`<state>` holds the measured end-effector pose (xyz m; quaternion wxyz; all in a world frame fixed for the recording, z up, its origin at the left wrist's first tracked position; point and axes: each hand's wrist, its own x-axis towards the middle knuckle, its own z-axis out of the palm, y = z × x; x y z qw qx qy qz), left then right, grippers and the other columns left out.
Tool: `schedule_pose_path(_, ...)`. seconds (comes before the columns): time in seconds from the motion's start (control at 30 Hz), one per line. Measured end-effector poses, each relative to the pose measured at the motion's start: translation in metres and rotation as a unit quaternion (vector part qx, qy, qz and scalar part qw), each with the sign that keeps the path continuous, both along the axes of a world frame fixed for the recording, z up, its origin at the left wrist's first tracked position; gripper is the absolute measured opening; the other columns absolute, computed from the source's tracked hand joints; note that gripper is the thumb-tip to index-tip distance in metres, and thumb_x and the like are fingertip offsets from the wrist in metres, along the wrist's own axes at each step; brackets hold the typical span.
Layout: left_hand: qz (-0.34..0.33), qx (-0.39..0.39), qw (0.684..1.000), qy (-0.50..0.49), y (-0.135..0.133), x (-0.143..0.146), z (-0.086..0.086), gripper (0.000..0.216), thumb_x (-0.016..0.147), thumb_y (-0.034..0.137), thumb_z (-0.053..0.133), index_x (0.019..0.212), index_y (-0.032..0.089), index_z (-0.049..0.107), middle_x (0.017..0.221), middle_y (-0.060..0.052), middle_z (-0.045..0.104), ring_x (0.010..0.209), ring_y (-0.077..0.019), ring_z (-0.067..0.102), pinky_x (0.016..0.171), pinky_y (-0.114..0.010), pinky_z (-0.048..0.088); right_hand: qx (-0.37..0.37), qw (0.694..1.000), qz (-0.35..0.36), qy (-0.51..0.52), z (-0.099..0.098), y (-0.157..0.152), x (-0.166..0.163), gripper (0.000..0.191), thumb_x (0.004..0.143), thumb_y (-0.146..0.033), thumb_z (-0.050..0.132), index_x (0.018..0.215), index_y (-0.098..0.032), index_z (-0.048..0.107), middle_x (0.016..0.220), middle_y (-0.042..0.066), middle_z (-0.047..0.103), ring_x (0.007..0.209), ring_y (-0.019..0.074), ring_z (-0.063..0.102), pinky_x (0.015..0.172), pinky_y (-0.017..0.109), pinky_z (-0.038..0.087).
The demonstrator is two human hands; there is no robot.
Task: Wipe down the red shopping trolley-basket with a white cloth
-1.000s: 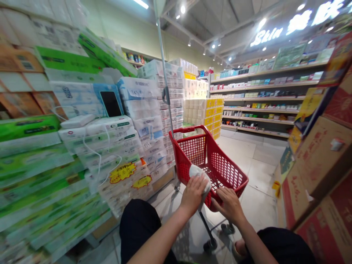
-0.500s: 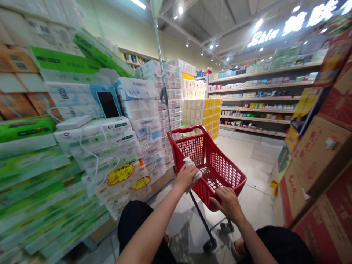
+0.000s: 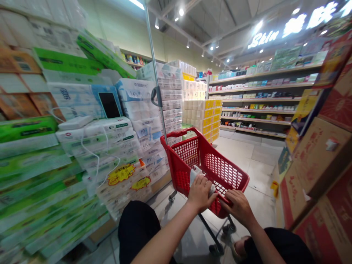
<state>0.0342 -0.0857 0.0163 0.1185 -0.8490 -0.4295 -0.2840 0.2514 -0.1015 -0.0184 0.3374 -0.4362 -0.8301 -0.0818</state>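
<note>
In front of me stands a red shopping cart (image 3: 222,165) with a perforated plastic basket on a dark wheeled frame. My left hand (image 3: 202,194) presses a crumpled white cloth (image 3: 194,176) onto the near side's upper rim. Its fingers curl over the cloth, which bulges out around them. At the near right corner, my right hand (image 3: 239,206) grips the basket rim, fingers over the top edge and thumb toward the outside. The two hands are close together. A tall metal pole (image 3: 156,66) with a grey loop rises from the cart's far left corner.
Stacked tissue packs (image 3: 137,110) line the left side; a phone (image 3: 109,105) leans there beside a white box with cables (image 3: 75,123). Cardboard cartons (image 3: 316,157) are piled on the right. Stocked shelves (image 3: 255,88) stand at the back, beyond the tiled floor (image 3: 258,161).
My left hand and the cloth have moved right and down along the rim, nearer my right hand. The cart has turned slightly, its pole swinging left. My right hand has closed onto the rim.
</note>
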Motion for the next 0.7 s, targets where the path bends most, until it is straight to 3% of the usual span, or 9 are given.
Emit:
schedule_pose_path(0.23, -0.028, 0.023, 0.999, 0.022, -0.009, 0.018, -0.020, 0.026, 0.095, 0.036, 0.049, 0.118, 0.023, 0.055, 0.118, -0.006, 0.058, 0.124, -0.0229, 0.046, 0.119, -0.046, 0.024, -0.019, 1.000, 0.013, -0.020, 0.008, 0.001, 0.003, 0.015, 0.087, -0.035, 0.061, 0.077, -0.023, 0.061, 0.078, 0.002, 0.064, 0.076, 0.0173, 0.056, 0.074, 0.032, 0.040)
schedule_pose_path(0.4, -0.061, 0.022, 0.997, 0.049, -0.012, 0.009, -0.014, 0.031, 0.097, 0.038, 0.046, 0.123, 0.024, 0.053, 0.125, -0.006, 0.057, 0.131, -0.0225, 0.042, 0.119, -0.048, 0.023, -0.035, 0.998, -0.016, -0.040, 0.010, 0.000, -0.014, 0.011, 0.085, -0.029, 0.059, 0.093, -0.024, 0.065, 0.090, 0.004, 0.068, 0.084, 0.0202, 0.062, 0.075, 0.033, 0.043)
schedule_pose_path(0.7, -0.095, 0.030, 0.991, 0.093, 0.006, -0.021, -0.007, 0.030, 0.097, 0.030, 0.046, 0.125, 0.023, 0.052, 0.127, -0.004, 0.058, 0.135, -0.0186, 0.041, 0.120, -0.040, 0.023, -0.058, 0.998, -0.015, -0.014, 0.004, 0.009, -0.019, 0.022, 0.090, -0.043, 0.058, 0.085, -0.023, 0.063, 0.082, 0.003, 0.068, 0.076, 0.0193, 0.063, 0.072, 0.032, 0.043)
